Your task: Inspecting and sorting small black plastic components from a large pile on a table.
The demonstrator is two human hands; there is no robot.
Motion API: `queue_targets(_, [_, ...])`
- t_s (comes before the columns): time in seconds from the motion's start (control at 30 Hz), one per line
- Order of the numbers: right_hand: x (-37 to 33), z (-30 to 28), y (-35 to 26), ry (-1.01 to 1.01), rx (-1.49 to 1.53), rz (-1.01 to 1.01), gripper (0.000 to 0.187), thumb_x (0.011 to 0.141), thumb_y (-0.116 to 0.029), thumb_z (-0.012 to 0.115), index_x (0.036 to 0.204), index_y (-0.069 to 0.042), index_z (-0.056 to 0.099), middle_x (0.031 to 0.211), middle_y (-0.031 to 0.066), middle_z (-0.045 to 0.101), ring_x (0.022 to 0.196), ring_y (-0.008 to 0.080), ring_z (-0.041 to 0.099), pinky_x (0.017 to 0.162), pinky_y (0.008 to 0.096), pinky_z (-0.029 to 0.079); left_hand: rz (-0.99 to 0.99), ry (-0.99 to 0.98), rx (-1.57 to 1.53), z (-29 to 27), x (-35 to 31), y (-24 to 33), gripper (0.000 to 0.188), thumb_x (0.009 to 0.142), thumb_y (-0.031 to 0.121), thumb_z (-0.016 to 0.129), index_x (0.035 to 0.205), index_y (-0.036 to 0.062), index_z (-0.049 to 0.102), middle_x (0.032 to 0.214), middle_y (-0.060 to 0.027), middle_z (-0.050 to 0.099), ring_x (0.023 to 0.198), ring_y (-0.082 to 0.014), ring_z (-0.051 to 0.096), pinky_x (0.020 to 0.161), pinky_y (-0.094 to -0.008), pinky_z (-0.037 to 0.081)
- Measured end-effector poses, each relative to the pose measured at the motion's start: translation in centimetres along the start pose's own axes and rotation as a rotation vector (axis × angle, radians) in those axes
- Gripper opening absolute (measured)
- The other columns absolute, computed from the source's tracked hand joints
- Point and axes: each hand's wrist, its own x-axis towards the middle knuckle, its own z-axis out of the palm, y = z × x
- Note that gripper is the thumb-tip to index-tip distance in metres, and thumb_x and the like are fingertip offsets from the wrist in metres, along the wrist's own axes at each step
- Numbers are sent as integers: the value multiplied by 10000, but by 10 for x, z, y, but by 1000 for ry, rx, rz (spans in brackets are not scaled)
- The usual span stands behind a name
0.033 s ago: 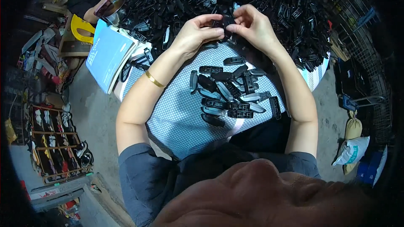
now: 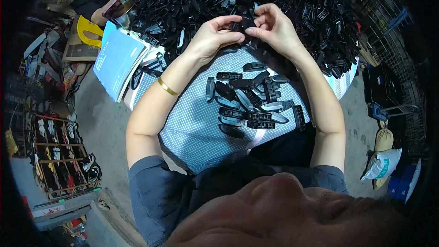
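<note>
Patterned cloth (image 2: pixel 192 132) | white-lettered blue book (image 2: pixel 120 61) | left hand (image 2: pixel 210 39), right hand (image 2: pixel 277 26) pinching black piece (image 2: pixel 246 23)

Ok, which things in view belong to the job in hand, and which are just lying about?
Job in hand:
dark part between left hand and right hand
heap of dark parts
loose black-and-grey parts on cloth

Likely just lying about:
blue book
yellow object
white sack

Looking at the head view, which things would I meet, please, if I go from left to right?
Blue book, gold bracelet, the person's left hand, the person's right hand, white sack with teal print.
</note>
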Motion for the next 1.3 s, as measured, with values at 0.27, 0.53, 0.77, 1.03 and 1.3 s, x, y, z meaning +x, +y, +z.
queue_targets(0.27, [-3, 1, -9, -33, 252, -72, 393, 789, -143, 664, 1138, -25, 526, 821, 5, 536, 705, 69, 552, 579, 196, 471, 118, 69, 251, 2, -2, -6, 326, 812, 60, 610, 1126, -6, 550, 917, -54, 609, 780, -97, 581, 698, -212, 478])
queue_targets(0.53, [-5, 9, -7, 20, 844, 295, 272, 837, -158, 615, 1049, -1, 550, 856, 52, 582, 676, 118, 600, 610, 243, 537, 321, 137, 503, 10, -8, -2, 273, 752, 69, 668, 1017, 19, 629, 892, -45, 621, 782, -95, 577, 706, -216, 471])
queue_targets(0.77, [-8, 14, -10, -68, 766, 411, 261, 843, -198, 611, 1004, 5, 580, 782, 53, 606, 624, 96, 591, 530, 187, 485, 299, 191, 409, 6, -8, -4, 280, 760, 59, 650, 1038, 30, 633, 928, -55, 636, 811, -92, 581, 709, -207, 465])
queue_targets(1.03, [-12, 27, -16, 63, 502, 312, 321, 827, -215, 635, 1022, 19, 533, 848, 63, 588, 599, 99, 590, 511, 202, 485, 237, 158, 42, 10, -2, -17, 327, 809, 47, 604, 1131, 1, 567, 991, -86, 629, 853, -102, 582, 784, -225, 463])
queue_targets(1.3, [-12, 17, -16, -229, 430, 246, 330, 850, -274, 594, 1034, -1, 564, 759, 35, 592, 627, 95, 594, 557, 214, 481, 249, -12, 19, -3, -3, 0, 293, 892, 144, 512, 1145, -2, 540, 1050, -106, 607, 952, -162, 576, 859, -287, 451])
